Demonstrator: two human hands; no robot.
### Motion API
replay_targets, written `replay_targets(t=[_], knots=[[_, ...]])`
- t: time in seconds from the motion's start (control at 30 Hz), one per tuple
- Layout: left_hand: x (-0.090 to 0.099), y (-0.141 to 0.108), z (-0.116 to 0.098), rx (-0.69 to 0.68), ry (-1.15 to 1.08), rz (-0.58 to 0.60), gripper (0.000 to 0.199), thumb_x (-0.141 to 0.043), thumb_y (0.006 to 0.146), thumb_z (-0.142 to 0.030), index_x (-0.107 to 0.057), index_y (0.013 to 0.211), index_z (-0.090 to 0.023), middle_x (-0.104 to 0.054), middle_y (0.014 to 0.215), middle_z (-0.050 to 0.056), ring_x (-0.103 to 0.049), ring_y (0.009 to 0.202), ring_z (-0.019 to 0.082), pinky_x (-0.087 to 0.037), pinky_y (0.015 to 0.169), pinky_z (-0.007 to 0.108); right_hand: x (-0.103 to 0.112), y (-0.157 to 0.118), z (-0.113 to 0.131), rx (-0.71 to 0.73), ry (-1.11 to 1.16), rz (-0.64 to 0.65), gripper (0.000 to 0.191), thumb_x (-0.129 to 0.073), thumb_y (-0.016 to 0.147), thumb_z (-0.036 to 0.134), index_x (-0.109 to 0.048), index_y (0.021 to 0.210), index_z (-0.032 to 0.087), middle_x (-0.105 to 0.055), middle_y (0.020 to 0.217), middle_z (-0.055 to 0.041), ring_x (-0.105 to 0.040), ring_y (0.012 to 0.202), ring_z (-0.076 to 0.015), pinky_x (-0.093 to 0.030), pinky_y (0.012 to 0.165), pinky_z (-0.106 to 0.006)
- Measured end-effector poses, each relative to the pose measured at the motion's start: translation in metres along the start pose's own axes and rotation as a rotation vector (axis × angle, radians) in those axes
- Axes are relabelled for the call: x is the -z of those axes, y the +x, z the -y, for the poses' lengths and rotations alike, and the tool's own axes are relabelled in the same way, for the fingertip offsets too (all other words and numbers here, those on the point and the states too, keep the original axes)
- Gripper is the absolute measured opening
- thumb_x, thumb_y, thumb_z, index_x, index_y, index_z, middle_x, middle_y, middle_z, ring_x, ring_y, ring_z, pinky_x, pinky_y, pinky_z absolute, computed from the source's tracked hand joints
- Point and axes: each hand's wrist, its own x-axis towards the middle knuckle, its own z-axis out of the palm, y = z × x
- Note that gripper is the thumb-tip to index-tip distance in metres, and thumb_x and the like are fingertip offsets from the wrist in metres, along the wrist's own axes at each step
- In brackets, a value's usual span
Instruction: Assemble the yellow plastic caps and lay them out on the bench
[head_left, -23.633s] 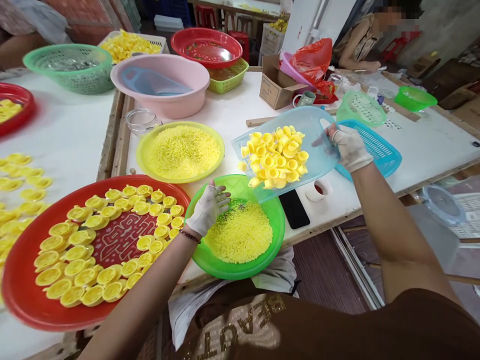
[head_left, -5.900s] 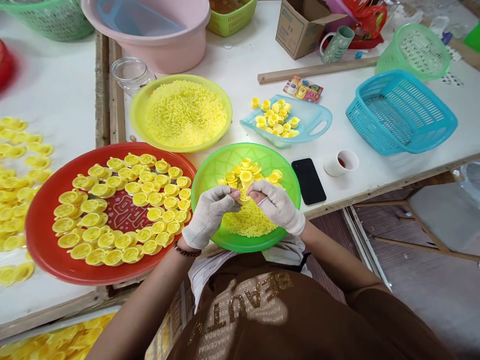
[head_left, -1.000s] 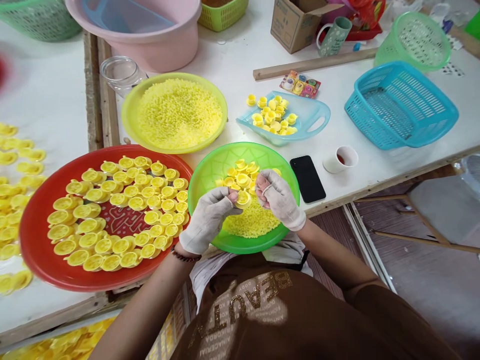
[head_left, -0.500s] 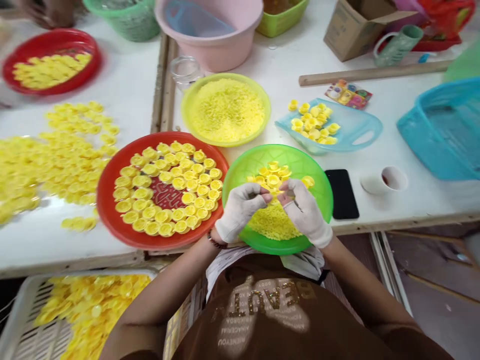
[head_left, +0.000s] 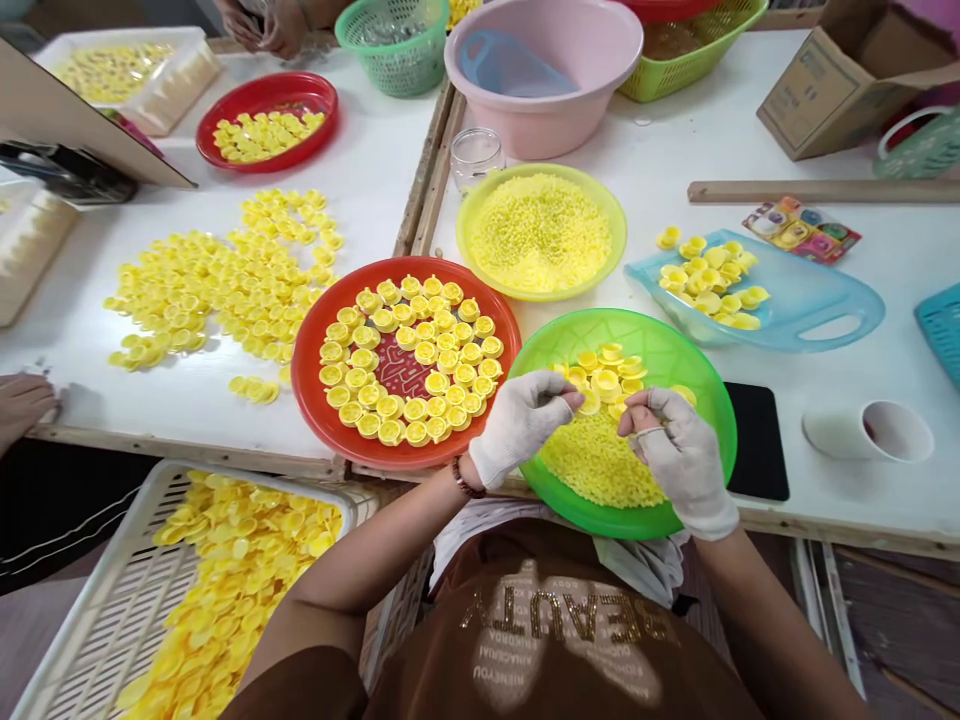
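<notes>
Both hands wear white gloves with bare fingertips and hover over a green bowl (head_left: 720, 400). My left hand (head_left: 525, 420) has thumb and forefinger pinched together; whatever is between them is too small to make out. A short gap away, my right hand (head_left: 682, 460) is also closed in a pinch, its contents hidden. Beneath them lie small yellow cup-shaped plastic pieces (head_left: 606, 382) and a heap of yellow granules (head_left: 592, 470). To the left, a red tray (head_left: 311, 400) holds rings of round yellow pieces (head_left: 390, 432).
Behind stands a yellow bowl of granules (head_left: 544, 235); a blue scoop (head_left: 817, 300) with yellow cups sits right. A black phone (head_left: 757, 440) and paper cup (head_left: 896, 432) lie near the edge. Loose yellow pieces (head_left: 225, 280) spread left. Another person's hands (head_left: 274, 25) show at the back.
The view has swung left, so the table things sit further right in it. My hands remain over the green bowl, their fingertips slightly further apart.
</notes>
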Motion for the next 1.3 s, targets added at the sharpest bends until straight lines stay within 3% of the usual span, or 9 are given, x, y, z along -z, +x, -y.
replay_targets(t=[0.1, 0.23, 0.33, 0.5, 0.8, 0.93, 1.1, 1.2, 1.3], knots=[[0.045, -0.007, -0.011, -0.01, 0.062, -0.173, 0.025, -0.069, 0.086, -0.04, -0.071, 0.091, -0.015, -0.072, 0.081, 0.006, -0.068, 0.072, 0.017, -0.054, 0.069, 0.029, 0.0, 0.0, -0.001, 0.003, 0.001, -0.007, 0.027, -0.059, 0.097, 0.049, -0.062, 0.107, 0.024, -0.066, 0.077, -0.0022, -0.047, 0.05, -0.0131, -0.04, 0.047, -0.029], [0.127, -0.015, -0.015, -0.022, 0.561, -0.506, 0.025, -0.064, 0.087, -0.038, -0.073, 0.092, -0.016, -0.072, 0.08, 0.005, -0.066, 0.073, 0.019, -0.051, 0.069, 0.03, -0.002, 0.001, 0.0, 0.034, -0.057, 0.078, 0.022, -0.056, 0.1, 0.042, -0.062, 0.106, 0.023, -0.066, 0.079, -0.0033, -0.052, 0.057, -0.0147, -0.041, 0.051, -0.029], [0.17, -0.014, -0.003, 0.088, 0.91, -0.525, 0.026, -0.06, 0.086, -0.037, -0.076, 0.09, -0.016, -0.074, 0.082, 0.008, -0.067, 0.079, 0.023, -0.048, 0.073, 0.032, -0.004, 0.003, 0.002, 0.058, -0.121, 0.136, 0.017, -0.054, 0.1, 0.037, -0.062, 0.105, 0.023, -0.065, 0.078, -0.0021, -0.055, 0.062, -0.0163, -0.044, 0.057, -0.031], [0.183, -0.005, 0.015, 0.206, 1.164, -0.358, 0.026, -0.055, 0.082, -0.032, -0.077, 0.08, -0.018, -0.077, 0.085, 0.012, -0.068, 0.082, 0.028, -0.046, 0.071, 0.033, -0.006, 0.004, 0.003, 0.13, -0.246, 0.198, 0.015, -0.051, 0.099, 0.031, -0.063, 0.104, 0.023, -0.066, 0.076, -0.001, -0.061, 0.068, -0.0188, -0.049, 0.07, -0.035], [0.191, 0.005, 0.007, 0.308, 1.293, -0.087, 0.019, -0.058, 0.077, -0.023, -0.077, 0.076, -0.019, -0.075, 0.084, 0.013, -0.067, 0.08, 0.03, -0.045, 0.069, 0.035, -0.007, 0.006, -0.001, 0.191, -0.353, 0.296, 0.015, -0.049, 0.098, 0.024, -0.063, 0.102, 0.022, -0.071, 0.09, -0.0045, -0.065, 0.078, -0.0202, -0.052, 0.078, -0.037], [0.17, 0.002, -0.01, 0.179, 1.361, -0.056, 0.023, -0.057, 0.085, -0.028, -0.073, 0.072, -0.019, -0.073, 0.083, 0.013, -0.066, 0.079, 0.029, -0.046, 0.071, 0.036, -0.013, 0.005, 0.002, 0.317, -0.589, 0.377, 0.019, -0.047, 0.1, 0.021, -0.063, 0.11, 0.019, -0.07, 0.108, -0.0111, -0.066, 0.099, -0.0248, -0.051, 0.091, -0.04], [0.088, 0.015, -0.036, -0.317, 1.094, 0.056, 0.029, -0.05, 0.097, -0.03, -0.075, 0.096, -0.017, -0.074, 0.101, 0.012, -0.067, 0.094, 0.025, -0.051, 0.086, 0.034, -0.03, -0.001, 0.012, 0.336, -1.096, 0.614, 0.028, -0.058, 0.099, 0.035, -0.066, 0.116, 0.014, -0.065, 0.116, -0.0178, -0.062, 0.103, -0.0343, -0.051, 0.086, -0.046], [0.028, 0.034, -0.038, -0.319, 1.107, 0.224, 0.03, -0.046, 0.098, -0.02, -0.075, 0.097, -0.015, -0.073, 0.1, 0.013, -0.068, 0.094, 0.024, -0.052, 0.085, 0.033, -0.035, -0.004, 0.015, 0.232, -1.143, 0.686, 0.028, -0.054, 0.101, 0.034, -0.066, 0.116, 0.013, -0.068, 0.113, -0.0172, -0.065, 0.099, -0.0335, -0.051, 0.082, -0.044], [-0.017, 0.053, -0.031, -0.155, 1.25, 0.297, 0.032, -0.046, 0.1, -0.024, -0.076, 0.101, -0.013, -0.072, 0.103, 0.017, -0.071, 0.094, 0.028, -0.055, 0.08, 0.036, -0.033, -0.003, 0.015, 0.137, -1.084, 0.73, 0.028, -0.049, 0.104, 0.031, -0.065, 0.117, 0.012, -0.071, 0.111, -0.0166, -0.068, 0.094, -0.0288, -0.05, 0.079, -0.039]])
